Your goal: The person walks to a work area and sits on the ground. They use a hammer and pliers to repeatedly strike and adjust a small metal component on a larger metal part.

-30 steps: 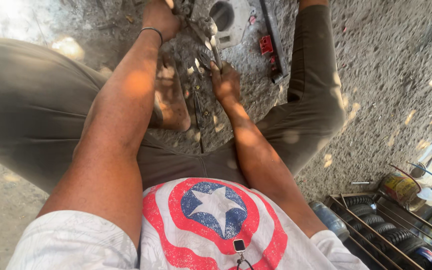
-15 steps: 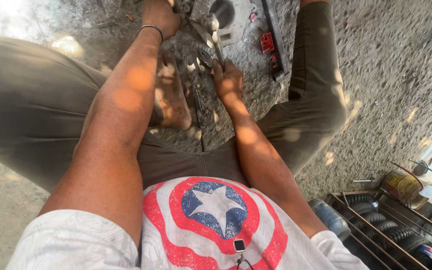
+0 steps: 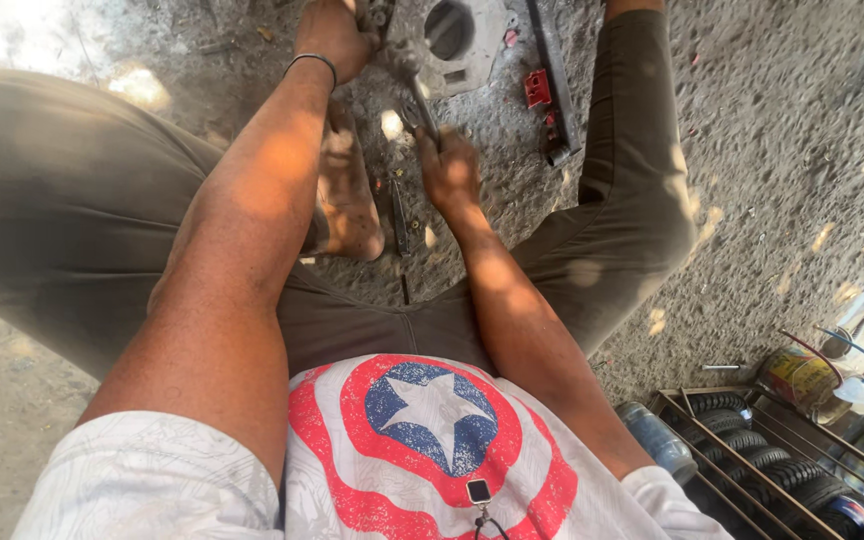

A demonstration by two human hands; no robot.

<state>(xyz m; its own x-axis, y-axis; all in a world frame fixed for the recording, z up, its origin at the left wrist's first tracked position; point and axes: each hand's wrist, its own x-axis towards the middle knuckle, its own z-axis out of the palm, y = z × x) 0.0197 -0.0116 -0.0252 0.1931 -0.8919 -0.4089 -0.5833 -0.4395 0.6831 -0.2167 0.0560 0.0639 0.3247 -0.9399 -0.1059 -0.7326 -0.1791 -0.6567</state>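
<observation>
My right hand (image 3: 449, 170) closes round the stiff steel wrench (image 3: 417, 100) at its handle end; my left hand (image 3: 332, 35) clamps the heavy metal part (image 3: 384, 18).

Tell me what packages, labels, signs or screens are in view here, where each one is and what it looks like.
Round tin can: lower right on the ground, yellow and green label, worn.
Plastic bottle: lower right beside the metal rack, bluish grey, lying down.
No signs or screens show.

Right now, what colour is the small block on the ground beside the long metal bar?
The small block is red, lying against the dark metal bar; only the head view shows it.
</observation>
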